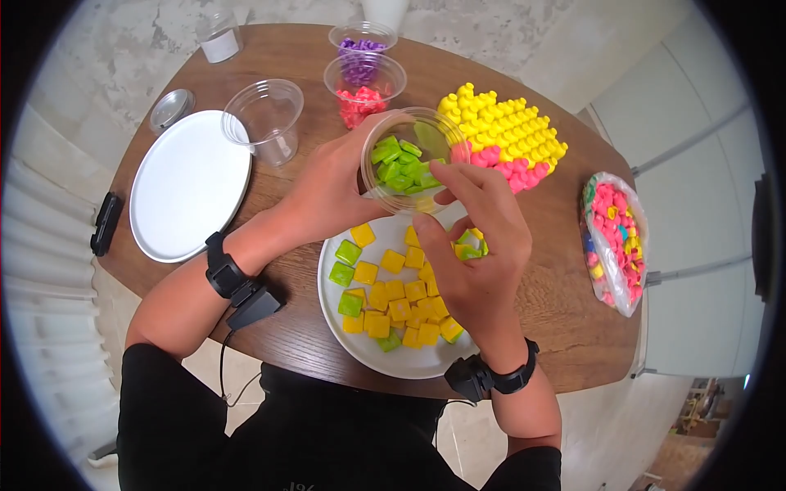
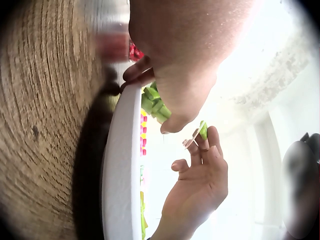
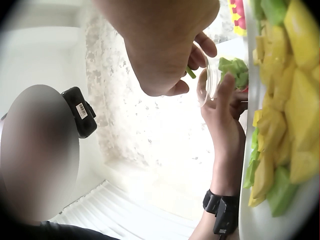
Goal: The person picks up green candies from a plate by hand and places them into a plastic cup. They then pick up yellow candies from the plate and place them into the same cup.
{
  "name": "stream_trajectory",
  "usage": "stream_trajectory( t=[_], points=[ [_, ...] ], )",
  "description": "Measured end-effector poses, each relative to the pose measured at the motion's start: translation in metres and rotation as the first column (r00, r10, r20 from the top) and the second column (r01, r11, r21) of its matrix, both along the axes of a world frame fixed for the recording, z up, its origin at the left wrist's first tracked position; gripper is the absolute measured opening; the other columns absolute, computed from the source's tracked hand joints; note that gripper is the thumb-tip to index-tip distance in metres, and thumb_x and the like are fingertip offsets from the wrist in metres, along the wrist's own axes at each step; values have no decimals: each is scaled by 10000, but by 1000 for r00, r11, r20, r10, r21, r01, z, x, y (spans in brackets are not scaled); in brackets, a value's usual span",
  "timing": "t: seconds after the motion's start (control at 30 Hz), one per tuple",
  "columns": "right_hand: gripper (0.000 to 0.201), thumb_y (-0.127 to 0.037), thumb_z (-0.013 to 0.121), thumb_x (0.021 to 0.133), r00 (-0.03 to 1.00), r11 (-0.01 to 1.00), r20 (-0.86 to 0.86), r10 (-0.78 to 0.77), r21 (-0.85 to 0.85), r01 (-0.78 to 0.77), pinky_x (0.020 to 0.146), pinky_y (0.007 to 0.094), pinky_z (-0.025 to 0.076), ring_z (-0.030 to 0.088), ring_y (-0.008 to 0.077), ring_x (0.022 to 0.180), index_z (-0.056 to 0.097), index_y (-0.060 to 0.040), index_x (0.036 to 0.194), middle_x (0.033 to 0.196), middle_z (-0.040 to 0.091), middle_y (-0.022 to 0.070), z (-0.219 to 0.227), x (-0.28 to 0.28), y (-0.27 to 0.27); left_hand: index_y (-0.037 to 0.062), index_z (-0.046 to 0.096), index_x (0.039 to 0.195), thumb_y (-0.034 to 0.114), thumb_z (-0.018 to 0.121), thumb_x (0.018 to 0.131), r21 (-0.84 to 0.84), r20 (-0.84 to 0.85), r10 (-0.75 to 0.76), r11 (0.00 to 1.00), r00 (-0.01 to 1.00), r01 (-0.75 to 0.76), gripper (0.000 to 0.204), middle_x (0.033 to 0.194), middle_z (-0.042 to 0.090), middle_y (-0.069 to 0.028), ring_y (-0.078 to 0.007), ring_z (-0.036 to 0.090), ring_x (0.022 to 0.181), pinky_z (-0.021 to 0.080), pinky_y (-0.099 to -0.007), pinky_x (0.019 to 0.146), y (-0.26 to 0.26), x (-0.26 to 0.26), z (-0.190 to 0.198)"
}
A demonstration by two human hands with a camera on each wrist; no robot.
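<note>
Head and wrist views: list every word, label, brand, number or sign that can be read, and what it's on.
None reads with certainty.
Black shirt, bottom edge of the head view: a few pale characters, cut off and too small to read.
Jar: white label, no legible text.
Head-worn device: barcode sticker, any print too small to read.

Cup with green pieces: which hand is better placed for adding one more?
Probably the right hand: it pinches a green piece near the mouth of the cup, while the left hand is occupied gripping the cup.
</note>
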State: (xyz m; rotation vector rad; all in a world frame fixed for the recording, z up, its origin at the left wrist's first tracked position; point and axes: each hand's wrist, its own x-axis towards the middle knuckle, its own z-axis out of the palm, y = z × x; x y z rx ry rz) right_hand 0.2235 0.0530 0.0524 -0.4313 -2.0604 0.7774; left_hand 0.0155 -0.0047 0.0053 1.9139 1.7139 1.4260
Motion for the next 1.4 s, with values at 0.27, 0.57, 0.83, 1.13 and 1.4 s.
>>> stream_trajectory(
  t=[0.27, 0.57, 0.83, 1.13, 1.4],
  points=[
    [453, 39, 799, 812, 1000, 1000, -16, -17, 23, 18, 630, 286, 541, 700, 206, 918, 744, 18, 1262, 1159, 713, 141, -1, 1, -1, 104, 471, 1555, 74, 922, 701, -9, 59, 1, 1000, 998, -1, 966, 1335, 699, -198, -389, 717, 1197, 599, -444, 955, -1, 1, 0],
    [435, 65, 784, 808, 996, 998, -63, -68, -6, 68, 640, 275, 538, 703, 184, 931, 754, 7, 1238, 1168, 719, 126, -4, 1, -1, 111, 448, 1577, 43, 904, 713, 16, 24, 5, 1000, 1000, -5, 980, 1333, 696, -194, -372, 725, 1179, 604, -425, 936, -2, 2, 1],
    [424, 62, 783, 819, 995, 998, -70, -65, -23, 64, 642, 273, 536, 703, 174, 927, 759, -4, 1237, 1173, 721, 123, -6, 1, -1, 132, 451, 1583, 31, 895, 706, -16, 39, 3, 1000, 999, -3, 988, 1321, 703, -167, -324, 746, 1034, 605, -391, 838, -3, 4, 3],
    [404, 63, 773, 829, 995, 997, -71, -66, -41, 63, 641, 268, 532, 699, 165, 928, 764, -3, 1227, 1176, 721, 120, -6, 1, -2, 132, 449, 1586, 33, 898, 701, -5, 40, 11, 1000, 999, -10, 997, 1276, 708, -172, -306, 745, 978, 598, -375, 795, -3, 4, 1],
    [390, 63, 770, 837, 996, 997, -64, -66, -37, 64, 646, 265, 528, 697, 164, 935, 763, -3, 1221, 1175, 720, 117, -5, 1, -2, 132, 448, 1586, 38, 901, 707, 20, 20, 8, 1000, 1000, -8, 993, 1284, 708, -176, -313, 749, 977, 600, -379, 797, -1, 4, -1]
  ],
)
